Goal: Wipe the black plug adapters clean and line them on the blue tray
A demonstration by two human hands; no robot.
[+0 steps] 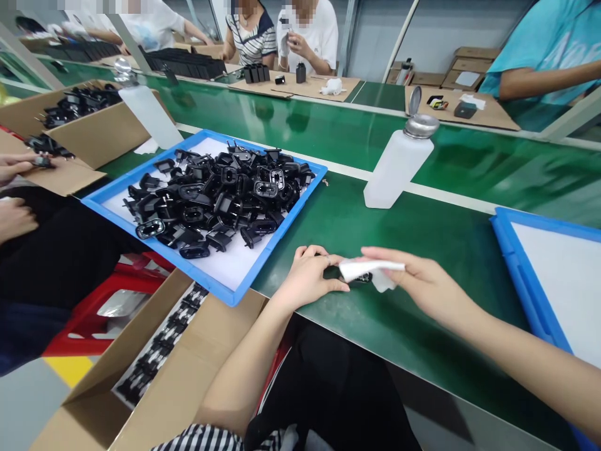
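Near the front edge of the green table, my left hand (312, 275) has its thumb and fingers closed on one end of a small black plastic part (364, 277). My right hand (425, 282) pinches a white cloth (369, 269), which lies over the top of that part and hides much of it. To the left, a blue-rimmed tray (277, 247) holds a heap of several black plug parts (225, 203). Behind my hands stands a white bottle (399, 169) with a metal top, its lid raised.
A second blue tray (521, 275) with a white bottom lies at the right. Open cardboard boxes (211, 338) stand at lower left and far left. Another white bottle (150, 116) is behind the heaped tray. Co-workers sit across the table, and a person's hands (14, 213) show at left.
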